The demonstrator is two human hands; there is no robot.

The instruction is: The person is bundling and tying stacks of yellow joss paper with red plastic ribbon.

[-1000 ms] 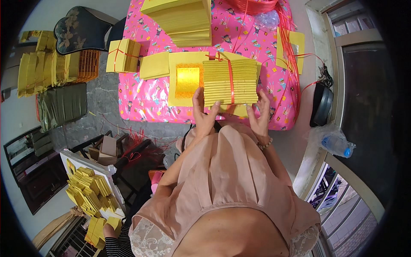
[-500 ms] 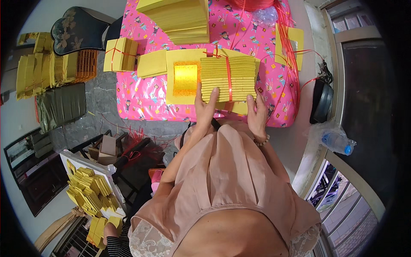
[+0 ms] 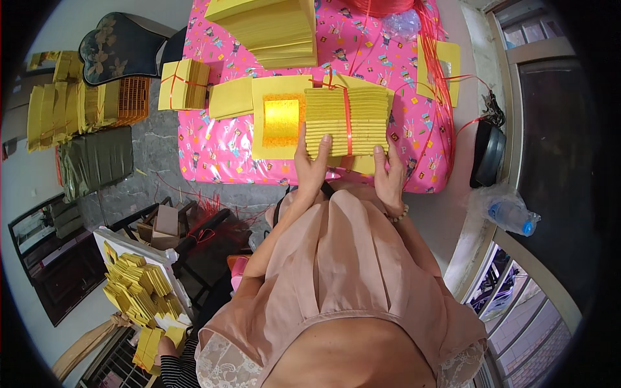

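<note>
Holding one bundle (image 3: 349, 121) of yellow paper sheets, both hands grip its near edge: the left hand (image 3: 312, 169) has its fingers curled up over the near left corner, the right hand (image 3: 390, 173) clasps the near right corner, thumb on top. A single red string (image 3: 347, 119) runs around the bundle from near edge to far edge. The bundle lies flat on the worktop (image 3: 213, 152), covered in pink patterned cloth, its long axis running left to right, its sheet edges showing as lines along that axis.

Just left of it, partly beneath, lies one yellow sheet with a gold foil square (image 3: 281, 121). Further left sits one loose flat pile (image 3: 231, 97), then one smaller bundle tied with red string (image 3: 184, 85). At the far edge stands one tall stack (image 3: 272, 29). Loose red strings (image 3: 440, 71) trail down the right side over another yellow sheet (image 3: 438, 68). On the floor to the left lie more yellow bundles (image 3: 139, 291).
</note>
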